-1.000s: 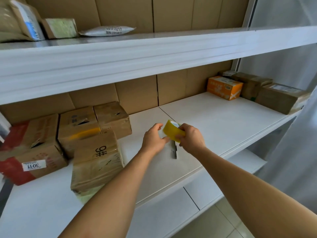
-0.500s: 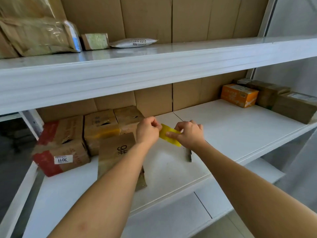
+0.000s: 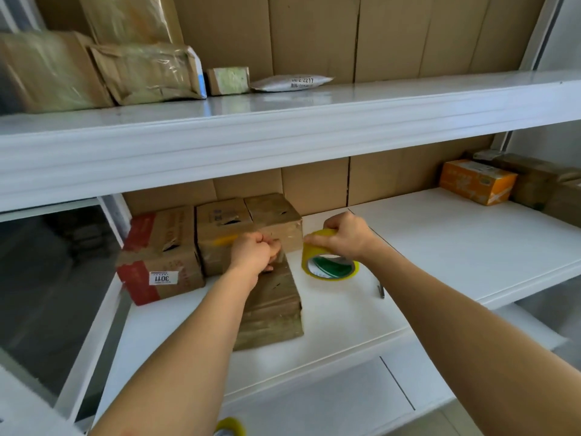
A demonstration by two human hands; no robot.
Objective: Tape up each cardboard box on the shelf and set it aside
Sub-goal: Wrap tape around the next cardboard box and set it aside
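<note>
Currently both hands work at the middle shelf (image 3: 440, 247) of a white rack. Right hand (image 3: 345, 236): fingers curled over the top of a yellow tape roll (image 3: 330, 262), gripping it; the roll stands tilted on the shelf, just right of the boxes. Left hand (image 3: 256, 251): fingers curled tight, thumb against forefinger, seemingly pinching the clear tape end (image 3: 284, 247) drawn from the roll; the strip itself is faint and hard to trace.

Nearest cardboard box (image 3: 272, 306) lies on the middle shelf under the left hand and forearm, wrapped in glossy clear tape, toward the front edge. Behind it, touching one another in a row: a box with red bands and a white "3011" label (image 3: 160, 256), a brown box with a torn handle slot (image 3: 220, 234), and a smaller brown box (image 3: 273, 220) against the cardboard backing.

Small dark tool (image 3: 381, 291), perhaps a cutter, lies on the shelf right of the roll. Far right: orange box (image 3: 476, 180) beside brown parcels (image 3: 540, 184). Upper shelf (image 3: 283, 121) carries taped parcels (image 3: 94, 70) and a white pouch (image 3: 290, 82). A second yellow roll (image 3: 229, 427) shows at the bottom edge.
</note>
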